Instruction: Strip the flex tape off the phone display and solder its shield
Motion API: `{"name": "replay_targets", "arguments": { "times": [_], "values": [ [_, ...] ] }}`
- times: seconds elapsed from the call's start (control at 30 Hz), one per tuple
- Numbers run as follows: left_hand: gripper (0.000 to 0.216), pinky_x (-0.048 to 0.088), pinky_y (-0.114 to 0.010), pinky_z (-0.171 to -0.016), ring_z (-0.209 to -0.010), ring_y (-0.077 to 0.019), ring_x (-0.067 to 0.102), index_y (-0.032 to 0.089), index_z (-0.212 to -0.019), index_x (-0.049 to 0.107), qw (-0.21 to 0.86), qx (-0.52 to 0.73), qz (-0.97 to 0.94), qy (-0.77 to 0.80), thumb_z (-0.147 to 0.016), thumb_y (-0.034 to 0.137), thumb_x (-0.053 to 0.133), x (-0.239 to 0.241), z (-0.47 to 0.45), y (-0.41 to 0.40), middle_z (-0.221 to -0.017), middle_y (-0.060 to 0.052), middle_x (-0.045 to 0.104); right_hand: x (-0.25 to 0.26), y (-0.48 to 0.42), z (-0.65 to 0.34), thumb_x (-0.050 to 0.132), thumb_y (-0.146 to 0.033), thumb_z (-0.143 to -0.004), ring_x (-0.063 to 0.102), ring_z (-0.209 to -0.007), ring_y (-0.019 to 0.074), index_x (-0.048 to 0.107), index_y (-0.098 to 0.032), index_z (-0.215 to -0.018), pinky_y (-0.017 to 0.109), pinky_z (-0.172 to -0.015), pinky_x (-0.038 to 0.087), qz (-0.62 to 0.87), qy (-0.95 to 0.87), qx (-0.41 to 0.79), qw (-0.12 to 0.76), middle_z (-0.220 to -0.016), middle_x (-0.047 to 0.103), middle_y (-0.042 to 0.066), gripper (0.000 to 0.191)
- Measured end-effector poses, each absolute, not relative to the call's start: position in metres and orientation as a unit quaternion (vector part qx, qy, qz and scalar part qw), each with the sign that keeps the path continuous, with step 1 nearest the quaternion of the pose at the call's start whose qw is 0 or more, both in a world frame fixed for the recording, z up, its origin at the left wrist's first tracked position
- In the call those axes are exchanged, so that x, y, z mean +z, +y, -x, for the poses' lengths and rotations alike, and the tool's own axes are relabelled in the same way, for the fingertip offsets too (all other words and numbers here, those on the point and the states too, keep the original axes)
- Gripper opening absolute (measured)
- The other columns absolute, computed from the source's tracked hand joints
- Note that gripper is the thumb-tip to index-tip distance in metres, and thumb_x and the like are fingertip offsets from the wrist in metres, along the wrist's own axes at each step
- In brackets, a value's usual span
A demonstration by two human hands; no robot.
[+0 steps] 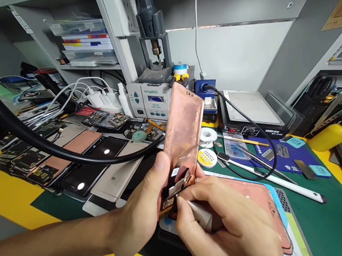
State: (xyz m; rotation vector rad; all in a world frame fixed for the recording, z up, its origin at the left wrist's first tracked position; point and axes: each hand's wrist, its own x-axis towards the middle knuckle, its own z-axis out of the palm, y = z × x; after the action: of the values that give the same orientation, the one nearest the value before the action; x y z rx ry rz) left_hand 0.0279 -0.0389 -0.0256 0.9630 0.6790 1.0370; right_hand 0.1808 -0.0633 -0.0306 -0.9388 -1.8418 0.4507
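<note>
My left hand (144,203) grips a copper-coloured phone screen panel (185,121), held upright and tilted above the bench, thumb along its left edge. Near the panel's lower end a dark flex cable and small circuit strip (177,186) show. My right hand (228,231) is closed, thumb and forefinger pinching at this lower end. A crumpled white tissue or cloth (200,215) pokes out below those fingers, partly hidden in the palm. Behind my right hand, another copper-coloured panel (254,195) lies flat on a mat.
Several phones and panels (117,171) lie at the left, under a thick black cable (55,147). A soldering station (154,101) and a hot plate (253,111) stand at the back. A white toothbrush-like brush (287,182), a wire spool (208,137) and a yellow bottle (332,130) are nearby.
</note>
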Motion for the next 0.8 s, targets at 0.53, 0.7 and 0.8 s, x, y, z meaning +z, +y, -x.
{"name": "replay_targets", "arguments": {
  "times": [0.53, 0.7, 0.8],
  "values": [
    [0.061, 0.044, -0.043, -0.118, -0.142, -0.0356, 0.055, 0.020, -0.104, 0.081, 0.714, 0.473, -0.427, 0.289, -0.094, 0.073, 0.052, -0.0222, -0.0328, -0.0362, -0.116, -0.007, 0.079, -0.0299, -0.0623, -0.1841, 0.054, -0.010, -0.093, 0.053, -0.061, 0.0137, 0.066, -0.021, -0.083, 0.028, -0.058, 0.042, 0.412, -0.770, 0.195, 0.446, -0.071, 0.060, 0.001, 0.020],
    [0.060, 0.042, -0.042, -0.120, -0.144, -0.0357, 0.053, 0.021, -0.100, 0.080, 0.707, 0.475, -0.429, 0.302, -0.092, 0.074, 0.054, -0.0214, -0.0315, -0.0377, -0.117, -0.007, 0.079, -0.0280, -0.0651, -0.1829, 0.052, -0.007, -0.095, 0.057, -0.067, 0.0138, 0.063, -0.021, -0.084, 0.027, -0.063, 0.046, 0.393, -0.771, 0.218, 0.450, -0.077, 0.061, 0.002, 0.021],
    [0.063, 0.038, -0.042, -0.123, -0.148, -0.0352, 0.048, 0.020, -0.106, 0.080, 0.713, 0.462, -0.435, 0.298, -0.094, 0.074, 0.050, -0.0238, -0.0297, -0.0387, -0.124, -0.006, 0.078, -0.0275, -0.0642, -0.1813, 0.053, -0.005, -0.095, 0.058, -0.068, 0.0136, 0.063, -0.020, -0.087, 0.027, -0.063, 0.046, 0.386, -0.769, 0.216, 0.462, -0.079, 0.061, 0.001, 0.020]
  ]
}}
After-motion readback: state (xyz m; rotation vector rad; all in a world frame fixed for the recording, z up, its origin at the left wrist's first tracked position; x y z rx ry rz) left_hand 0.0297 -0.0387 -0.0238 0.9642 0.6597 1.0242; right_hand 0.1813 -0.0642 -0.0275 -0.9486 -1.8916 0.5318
